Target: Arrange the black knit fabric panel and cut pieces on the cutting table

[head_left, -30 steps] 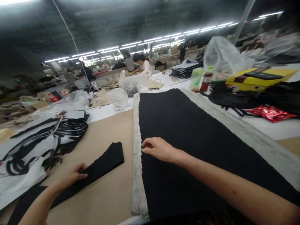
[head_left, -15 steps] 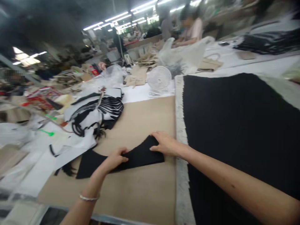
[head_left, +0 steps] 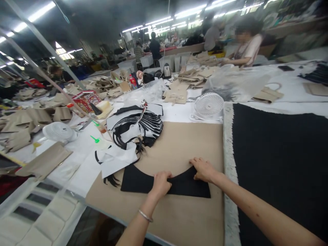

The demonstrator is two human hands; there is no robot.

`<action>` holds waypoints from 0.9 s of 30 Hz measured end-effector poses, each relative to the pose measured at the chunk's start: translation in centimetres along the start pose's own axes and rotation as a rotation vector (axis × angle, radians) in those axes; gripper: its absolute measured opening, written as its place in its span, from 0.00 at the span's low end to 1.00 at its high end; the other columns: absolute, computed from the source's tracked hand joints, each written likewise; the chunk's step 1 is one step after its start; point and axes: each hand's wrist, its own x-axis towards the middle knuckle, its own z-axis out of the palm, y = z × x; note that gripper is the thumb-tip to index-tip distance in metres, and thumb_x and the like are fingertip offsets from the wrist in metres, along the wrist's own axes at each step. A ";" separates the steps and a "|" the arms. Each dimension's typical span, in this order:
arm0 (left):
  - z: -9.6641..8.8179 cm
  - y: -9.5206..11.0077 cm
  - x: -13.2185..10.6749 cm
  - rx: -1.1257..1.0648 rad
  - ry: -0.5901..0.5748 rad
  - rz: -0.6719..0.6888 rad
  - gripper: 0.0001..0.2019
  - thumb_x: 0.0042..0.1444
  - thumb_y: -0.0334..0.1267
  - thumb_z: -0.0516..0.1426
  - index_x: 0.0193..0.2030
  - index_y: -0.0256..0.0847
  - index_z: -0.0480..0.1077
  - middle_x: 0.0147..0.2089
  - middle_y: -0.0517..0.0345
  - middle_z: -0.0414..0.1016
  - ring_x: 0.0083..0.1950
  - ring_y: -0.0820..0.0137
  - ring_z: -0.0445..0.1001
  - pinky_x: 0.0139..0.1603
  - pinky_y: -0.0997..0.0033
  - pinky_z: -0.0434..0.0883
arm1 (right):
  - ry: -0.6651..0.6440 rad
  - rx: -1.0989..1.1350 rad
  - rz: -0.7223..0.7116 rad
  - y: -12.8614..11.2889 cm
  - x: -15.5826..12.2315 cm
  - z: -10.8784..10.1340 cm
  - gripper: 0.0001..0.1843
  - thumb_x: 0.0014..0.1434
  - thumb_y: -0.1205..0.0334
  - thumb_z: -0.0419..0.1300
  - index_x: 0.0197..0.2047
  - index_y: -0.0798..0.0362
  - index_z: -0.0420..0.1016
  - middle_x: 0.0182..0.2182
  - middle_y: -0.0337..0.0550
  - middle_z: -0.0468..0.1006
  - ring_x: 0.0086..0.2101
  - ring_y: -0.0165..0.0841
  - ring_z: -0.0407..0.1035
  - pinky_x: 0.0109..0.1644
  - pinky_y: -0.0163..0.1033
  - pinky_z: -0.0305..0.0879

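Note:
A black cut piece of material (head_left: 138,182) with a concave upper edge lies flat on the tan sheet (head_left: 189,218). My left hand (head_left: 162,184) is on its middle at the curved edge, fingers curled over it and thumb pressed to its face. Toward the piece's right end rests my right hand (head_left: 203,169), thumb and fingers apart, the fingertips at the upper edge. Up and to the left lies a fanned bundle of black and white pieces (head_left: 150,126) with black strips, and white paper scraps (head_left: 119,159) beside it.
A large black cloth (head_left: 279,164) with a frayed pale border lies at the right. Behind stand a white fan (head_left: 208,105) and a clear plastic bag (head_left: 230,83). Another white fan (head_left: 58,131), green-tipped bottles and tan pieces are at left. A person (head_left: 247,48) works across the table.
The view has swung left, so things appear further right. The black piece now lies more level, with my left hand near its middle and my right hand still by its right end.

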 end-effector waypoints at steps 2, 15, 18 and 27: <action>0.1 -0.1 -0.4 -0.007 0.008 0.004 0.16 0.42 0.28 0.54 0.39 0.47 0.73 0.43 0.56 0.77 0.50 0.62 0.71 0.52 0.62 0.59 | -0.026 0.003 0.028 0.3 0.6 0.0 0.31 0.44 0.68 0.73 0.52 0.56 0.70 0.50 0.50 0.69 0.51 0.47 0.62 0.52 0.52 0.62; 0.7 -0.9 -0.6 -0.073 -0.058 0.051 0.19 0.47 0.29 0.52 0.46 0.45 0.72 0.49 0.52 0.74 0.56 0.62 0.67 0.58 0.59 0.56 | 0.084 0.714 0.219 3.7 -0.6 4.0 0.27 0.39 0.58 0.59 0.46 0.53 0.63 0.37 0.46 0.77 0.39 0.41 0.72 0.43 0.41 0.66; 0.7 -0.9 -0.1 -0.048 -0.100 0.041 0.17 0.50 0.32 0.54 0.47 0.44 0.71 0.51 0.52 0.73 0.57 0.61 0.67 0.60 0.56 0.56 | 0.106 0.944 0.264 4.7 -0.8 5.1 0.29 0.34 0.49 0.60 0.41 0.53 0.65 0.39 0.53 0.78 0.39 0.49 0.74 0.44 0.45 0.69; -3.1 -3.6 0.9 0.149 -0.304 0.043 0.23 0.43 0.32 0.60 0.50 0.40 0.69 0.51 0.51 0.74 0.55 0.58 0.70 0.62 0.49 0.58 | 0.105 1.246 0.300 4.9 -2.1 5.6 0.23 0.31 0.44 0.66 0.30 0.49 0.77 0.33 0.48 0.81 0.41 0.54 0.74 0.48 0.49 0.71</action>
